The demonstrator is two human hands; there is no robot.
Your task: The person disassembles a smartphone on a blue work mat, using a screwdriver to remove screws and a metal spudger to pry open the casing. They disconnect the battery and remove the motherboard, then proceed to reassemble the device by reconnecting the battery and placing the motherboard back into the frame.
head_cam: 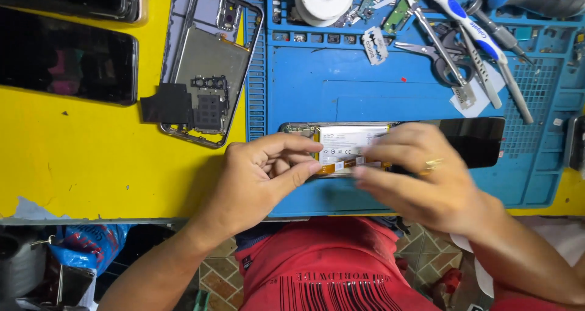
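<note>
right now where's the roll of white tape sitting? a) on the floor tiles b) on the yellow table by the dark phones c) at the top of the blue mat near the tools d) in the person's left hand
c: the white tape roll lies at the top edge of the blue mat, beside the scissors, while both hands work on the opened phone lower down.

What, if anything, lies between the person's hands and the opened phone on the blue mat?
Nothing visible does. The left hand and right hand are already at the opened phone on the blue mat, fingertips meeting over its lower edge. The tools lie farther back.
</note>
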